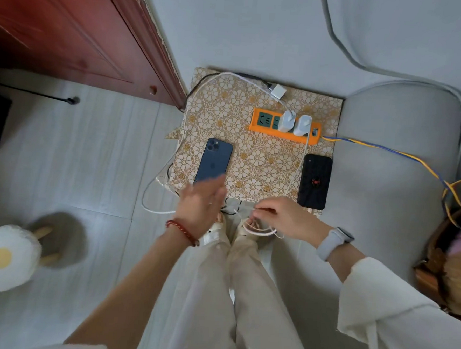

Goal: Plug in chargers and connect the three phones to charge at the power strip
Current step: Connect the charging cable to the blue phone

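An orange power strip [265,121] lies on a small table with a floral cloth [227,112]. Two white chargers [294,123] are plugged into it side by side. A third white charger [279,92] lies loose behind the strip. A blue phone [214,160] lies face down at the table's left. A black phone [315,181] with a red spider mark lies at the right. My left hand [199,209] hovers with straight fingers over the blue phone's near end. My right hand [286,218] pinches a white cable [294,175] that runs from the right charger. No third phone is visible.
A grey sofa [385,183] stands right of the table. A yellow-blue cord [403,155] runs from the strip across it. A long white cable [152,196] loops off the table's left edge. A red wooden door [71,29] is at upper left, a fried-egg plush stool [3,257] at lower left.
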A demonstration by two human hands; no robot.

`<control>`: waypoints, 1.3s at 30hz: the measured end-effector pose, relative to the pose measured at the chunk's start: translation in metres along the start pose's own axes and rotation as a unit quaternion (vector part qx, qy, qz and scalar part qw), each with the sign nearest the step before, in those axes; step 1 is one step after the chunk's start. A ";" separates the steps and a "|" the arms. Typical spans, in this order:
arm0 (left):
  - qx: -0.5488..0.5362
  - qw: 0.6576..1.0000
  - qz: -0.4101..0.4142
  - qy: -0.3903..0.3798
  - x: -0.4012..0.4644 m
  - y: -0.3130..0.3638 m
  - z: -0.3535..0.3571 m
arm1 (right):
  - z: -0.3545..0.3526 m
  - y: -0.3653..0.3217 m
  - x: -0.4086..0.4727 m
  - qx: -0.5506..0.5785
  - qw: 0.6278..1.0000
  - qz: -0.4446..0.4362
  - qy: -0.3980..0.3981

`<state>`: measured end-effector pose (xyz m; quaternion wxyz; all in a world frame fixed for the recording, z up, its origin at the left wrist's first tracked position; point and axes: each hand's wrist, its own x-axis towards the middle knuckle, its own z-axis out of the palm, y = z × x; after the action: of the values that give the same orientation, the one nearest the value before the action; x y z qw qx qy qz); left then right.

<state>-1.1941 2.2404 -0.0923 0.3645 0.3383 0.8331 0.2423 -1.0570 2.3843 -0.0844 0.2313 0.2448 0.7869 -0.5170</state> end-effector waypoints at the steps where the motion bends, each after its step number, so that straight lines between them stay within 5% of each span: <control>1: -0.004 0.998 0.026 -0.049 -0.002 0.006 0.005 | 0.000 -0.003 0.003 0.003 1.000 0.001 0.011; 3: 0.005 0.995 0.071 -0.073 -0.004 0.004 0.006 | -0.004 -0.003 0.005 0.013 0.999 0.007 0.031; 5: 0.014 0.998 0.064 -0.009 -0.006 -0.009 0.001 | -0.010 0.003 0.000 0.016 0.999 0.018 0.036; 8: 0.036 0.992 -0.038 0.119 -0.010 -0.041 -0.013 | -0.020 0.019 -0.011 0.008 0.998 0.052 0.036; 11: 0.033 0.971 -0.176 0.156 -0.016 -0.067 -0.025 | -0.023 0.032 -0.019 0.016 0.995 0.088 0.038; 13: 0.060 0.970 -0.195 0.134 -0.018 -0.077 -0.027 | -0.021 0.033 -0.020 0.029 0.994 0.092 0.044; 18: 0.042 0.993 -0.029 -0.102 -0.020 -0.046 0.001 | 0.002 0.009 -0.006 0.027 0.999 0.018 0.000; 22: -0.003 0.990 0.025 -0.138 -0.012 -0.013 0.020 | 0.013 -0.004 0.005 0.016 1.000 0.010 -0.017; 25: 0.030 0.998 -0.001 -0.063 -0.010 -0.018 0.016 | 0.004 -0.001 0.004 0.030 0.999 0.019 0.003; 31: -0.006 0.963 -0.223 0.149 -0.019 -0.075 -0.017 | -0.019 0.031 -0.008 0.020 0.995 0.085 0.043; 39: -0.028 0.994 0.014 -0.104 -0.019 -0.039 0.014 | 0.010 0.005 0.010 0.043 0.999 0.005 0.015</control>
<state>-1.1889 2.2034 -0.1179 0.4547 0.3629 0.7787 0.2347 -1.0606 2.3783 -0.0976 0.2117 0.2662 0.7661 -0.5453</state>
